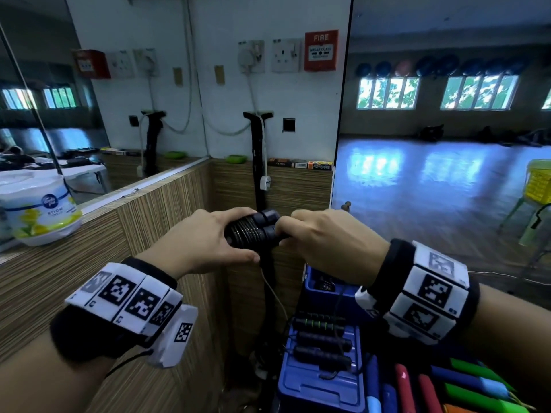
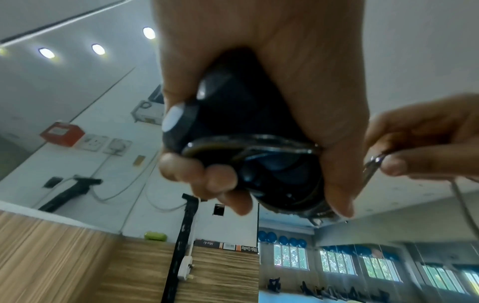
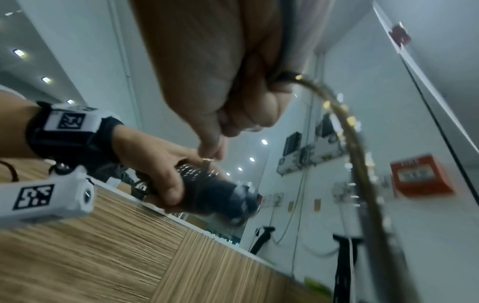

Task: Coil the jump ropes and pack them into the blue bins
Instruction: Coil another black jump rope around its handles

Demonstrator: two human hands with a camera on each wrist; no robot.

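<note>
Mirrored gym corner, wood counter (image 1: 89, 263): left hand (image 1: 205, 236) clamped on paired handles (image 1: 253, 228), right hand (image 1: 325, 236) pinching cord (image 3: 344, 127), mid-coil above blue bin (image 1: 322, 380); next, probably winding remaining slack, then lowering into bin.

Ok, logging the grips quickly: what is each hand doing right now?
Left hand: grips the black jump rope handles, cord wound round them.
Right hand: pinches the loose rope cord.

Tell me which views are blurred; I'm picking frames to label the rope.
Head view: sharp on the handles, edges bent by the wide lens. Left wrist view: left hand close and soft. Right wrist view: rope and background smeared by motion.
</note>
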